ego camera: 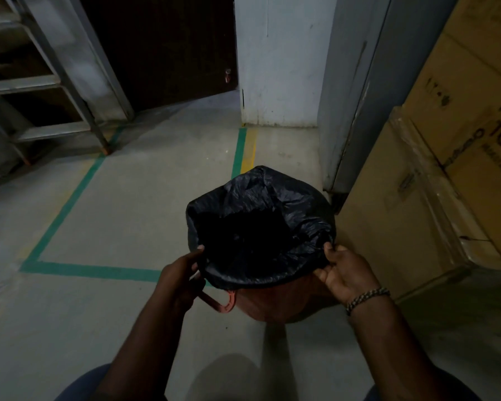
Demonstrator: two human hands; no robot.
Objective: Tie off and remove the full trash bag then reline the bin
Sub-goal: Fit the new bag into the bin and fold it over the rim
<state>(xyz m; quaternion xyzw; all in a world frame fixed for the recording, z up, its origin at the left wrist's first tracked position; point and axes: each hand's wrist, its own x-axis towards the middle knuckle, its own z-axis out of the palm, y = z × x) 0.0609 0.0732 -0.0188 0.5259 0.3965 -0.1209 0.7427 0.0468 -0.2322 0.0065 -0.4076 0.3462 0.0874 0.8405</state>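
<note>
Looking down, I see the black trash bag (261,204) sitting open-mouthed in the reddish bin (275,302) on the concrete floor (122,204), its edge draped over the rim. My left hand (182,274) pinches the bag's edge on the left, just above the bin's red handle (219,303). My right hand (344,270), a beaded bracelet (368,296) at its wrist, pinches the edge on the right. Cardboard boxes (446,198) stand just beside the bin.

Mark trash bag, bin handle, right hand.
trash bag (272,204), head view, crumpled plastic on its far side.
bin handle (213,303), head view, red bar below the bag's near rim.
right hand (347,270), head view, back of the hand gripping the bag's rim.
</note>
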